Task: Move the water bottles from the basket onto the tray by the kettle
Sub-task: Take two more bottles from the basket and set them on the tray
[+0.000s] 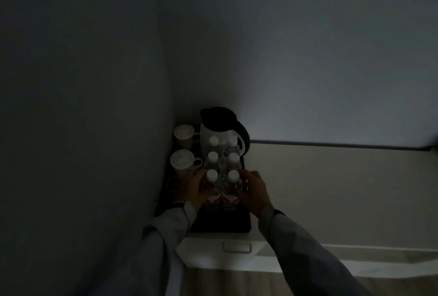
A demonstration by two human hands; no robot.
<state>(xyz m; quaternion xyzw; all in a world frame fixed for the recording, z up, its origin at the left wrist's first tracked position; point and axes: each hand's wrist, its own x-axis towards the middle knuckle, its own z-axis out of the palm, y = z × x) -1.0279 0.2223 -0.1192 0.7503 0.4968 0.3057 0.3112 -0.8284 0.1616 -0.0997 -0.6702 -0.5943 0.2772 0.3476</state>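
Dim corner, pale walls. Six clear white-capped plastic water bottles (222,172) upright on dark rectangular tray (222,223), white countertop (331,189). Left hand (194,189) and right hand (252,191) apparently clasping nearest pair. White kettle (219,127) beyond.

Dim corner, looks like a hotel or guest room: just beyond the hands (251,192) sits a dark tray (222,223) with a kettle (219,127), two lidded cups (183,160) to their left, bottled water (231,191) between them, plain walls behind.
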